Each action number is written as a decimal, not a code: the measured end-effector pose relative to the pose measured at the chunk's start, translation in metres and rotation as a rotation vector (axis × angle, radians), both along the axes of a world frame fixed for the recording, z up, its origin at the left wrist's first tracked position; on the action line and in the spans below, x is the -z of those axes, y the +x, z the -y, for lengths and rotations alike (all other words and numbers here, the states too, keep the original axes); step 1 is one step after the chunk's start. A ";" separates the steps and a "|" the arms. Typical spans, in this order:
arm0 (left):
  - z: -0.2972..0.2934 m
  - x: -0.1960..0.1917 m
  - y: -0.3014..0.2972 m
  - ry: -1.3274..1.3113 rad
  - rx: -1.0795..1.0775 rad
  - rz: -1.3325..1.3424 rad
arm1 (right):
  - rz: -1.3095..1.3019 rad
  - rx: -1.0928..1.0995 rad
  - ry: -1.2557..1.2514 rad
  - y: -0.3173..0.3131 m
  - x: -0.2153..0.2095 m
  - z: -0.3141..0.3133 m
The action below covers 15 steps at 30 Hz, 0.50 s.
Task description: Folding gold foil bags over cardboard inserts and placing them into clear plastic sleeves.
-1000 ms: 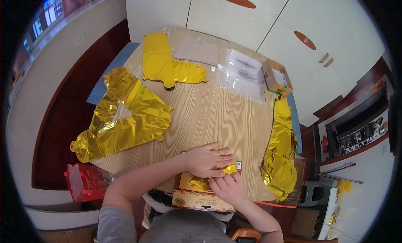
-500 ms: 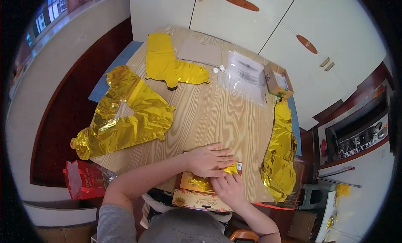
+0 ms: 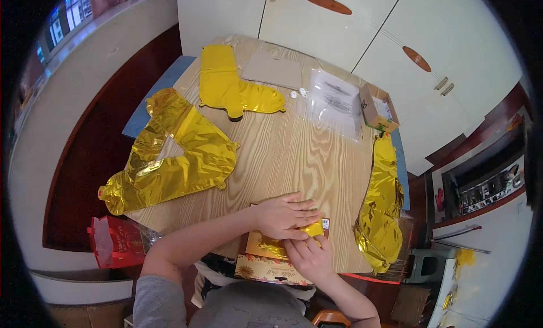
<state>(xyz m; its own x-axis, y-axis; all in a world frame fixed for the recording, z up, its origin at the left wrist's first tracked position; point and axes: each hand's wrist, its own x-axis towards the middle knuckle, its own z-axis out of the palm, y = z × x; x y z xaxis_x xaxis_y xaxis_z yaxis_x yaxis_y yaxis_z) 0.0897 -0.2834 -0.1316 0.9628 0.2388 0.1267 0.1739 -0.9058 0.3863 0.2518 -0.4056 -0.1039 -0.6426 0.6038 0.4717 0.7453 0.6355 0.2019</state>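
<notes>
The left hand (image 3: 284,218) lies flat, fingers out, over the gold foil (image 3: 313,229); the right hand (image 3: 309,257) touches its near side, whether pinching I can't tell. The foil slants rightward and away across a cardboard packet (image 3: 264,268) at the near edge of the table (image 3: 271,158).

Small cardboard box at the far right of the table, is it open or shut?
Open: no lid covers the small cardboard box, and white contents show inside. How full it is, I can't tell.
</notes>
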 end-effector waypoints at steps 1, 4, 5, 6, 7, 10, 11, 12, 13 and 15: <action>0.000 0.001 0.000 0.003 0.000 0.005 | -0.009 -0.020 -0.034 0.000 -0.001 0.001; 0.000 0.002 0.000 0.016 -0.002 0.017 | -0.038 -0.062 -0.117 0.002 0.000 0.002; 0.000 0.002 0.000 0.021 -0.004 0.021 | -0.048 -0.066 -0.131 0.003 0.003 0.002; 0.000 0.003 0.000 0.029 -0.011 0.020 | -0.060 -0.073 -0.145 0.004 0.005 0.002; 0.001 0.004 0.001 0.037 -0.019 0.019 | -0.053 -0.078 -0.162 0.004 0.005 0.002; 0.003 0.007 0.003 0.099 -0.041 0.013 | -0.060 -0.083 -0.236 0.006 0.005 0.006; 0.004 0.008 0.003 0.126 -0.048 0.011 | -0.081 -0.080 -0.276 0.006 0.006 0.011; 0.004 0.011 0.004 0.148 -0.050 0.025 | -0.104 -0.079 -0.316 0.005 0.006 0.014; 0.004 0.015 0.004 0.171 -0.053 0.039 | -0.092 -0.064 -0.355 0.004 0.003 0.018; 0.003 0.018 0.004 0.204 -0.046 0.076 | -0.069 -0.033 -0.433 0.003 -0.009 0.028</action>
<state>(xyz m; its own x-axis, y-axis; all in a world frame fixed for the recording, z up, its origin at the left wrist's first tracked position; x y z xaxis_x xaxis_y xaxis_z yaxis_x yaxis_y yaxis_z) 0.0936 -0.2868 -0.1491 0.9373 0.2446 0.2485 0.1945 -0.9583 0.2095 0.2547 -0.4336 -0.0949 -0.6411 0.7346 0.2222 0.7254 0.6745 -0.1373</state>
